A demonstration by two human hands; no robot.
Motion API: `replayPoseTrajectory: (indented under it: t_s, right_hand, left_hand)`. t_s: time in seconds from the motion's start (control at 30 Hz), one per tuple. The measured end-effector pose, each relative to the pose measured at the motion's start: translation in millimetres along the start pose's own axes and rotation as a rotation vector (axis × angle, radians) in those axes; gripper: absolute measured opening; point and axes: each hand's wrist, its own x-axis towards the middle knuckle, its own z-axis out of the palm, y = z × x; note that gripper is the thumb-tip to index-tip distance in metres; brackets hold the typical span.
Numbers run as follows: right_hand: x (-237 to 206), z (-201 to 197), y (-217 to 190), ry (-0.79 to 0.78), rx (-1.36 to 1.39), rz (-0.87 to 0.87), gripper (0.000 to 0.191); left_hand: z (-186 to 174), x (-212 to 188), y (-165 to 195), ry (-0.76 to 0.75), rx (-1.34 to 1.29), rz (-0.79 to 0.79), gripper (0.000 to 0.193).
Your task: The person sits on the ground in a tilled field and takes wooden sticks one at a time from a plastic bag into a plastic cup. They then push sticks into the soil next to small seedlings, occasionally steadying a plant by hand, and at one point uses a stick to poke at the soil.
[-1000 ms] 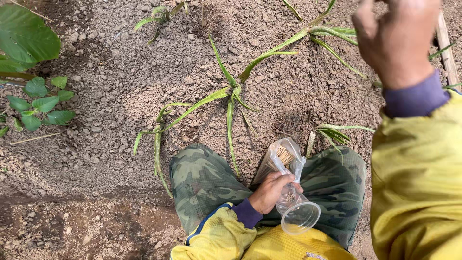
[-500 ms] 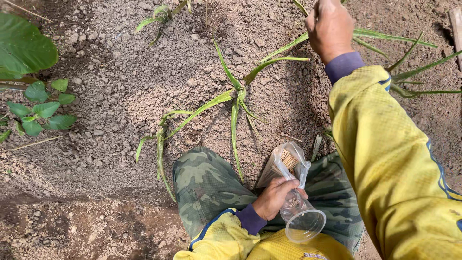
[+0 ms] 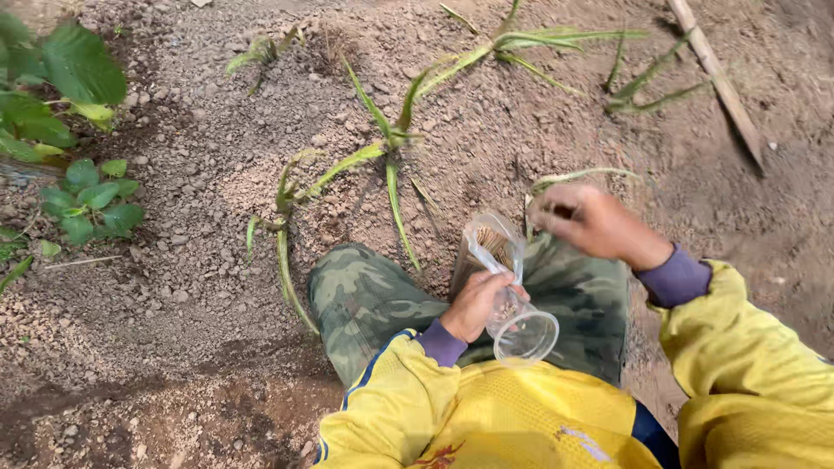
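My left hand (image 3: 476, 301) grips a clear plastic cup (image 3: 524, 333) together with a small clear plastic bag (image 3: 492, 244) that has brownish grains inside, held above my camouflage-trousered knees (image 3: 365, 295). My right hand (image 3: 587, 220) hovers just right of the bag's top, fingers curled together; whether anything is pinched in them cannot be made out. Both arms wear yellow sleeves with purple cuffs. In the soil ahead lie young plants with long narrow green leaves (image 3: 388, 143).
Dry, crumbly soil (image 3: 200, 191) covers the ground. Broad-leaved green plants (image 3: 74, 104) grow at the left edge. More narrow-leaved seedlings (image 3: 530, 42) stand farther off, and a wooden stick (image 3: 718, 74) lies at the upper right.
My right hand has drawn back from the far seedlings toward me and now sits beside the bag. The left hand still holds the cup and bag in the same place.
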Motion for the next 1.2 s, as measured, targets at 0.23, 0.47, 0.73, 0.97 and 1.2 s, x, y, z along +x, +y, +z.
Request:
replayPoseTrajectory:
  t_s: [0.23, 0.47, 0.73, 0.97, 1.2]
  right_hand:
    - [-65, 93, 23, -0.244, -0.269, -0.102, 0.02]
    - [-99, 152, 50, -0.43, -0.541, -0.092, 0.018]
    - [-125, 126, 65, -0.272, -0.546, -0.165, 0.015]
    - [-155, 7, 145, 0.082, -0.263, -0.265, 0.021]
    - [-90, -56, 359, -0.089, -0.266, 0.116, 0.036]
  left_hand:
    - [4, -39, -31, -0.07, 0.228, -0.016, 0.029]
    - [26, -80, -56, 0.009, 0.158, -0.232, 0.022]
    - [64, -76, -90, 0.166, 0.056, -0.134, 0.021]
    - [101, -12, -122, 0.341, 0.007, 0.124, 0.03]
    - [176, 40, -168, 0.596, -0.064, 0.285, 0.03]
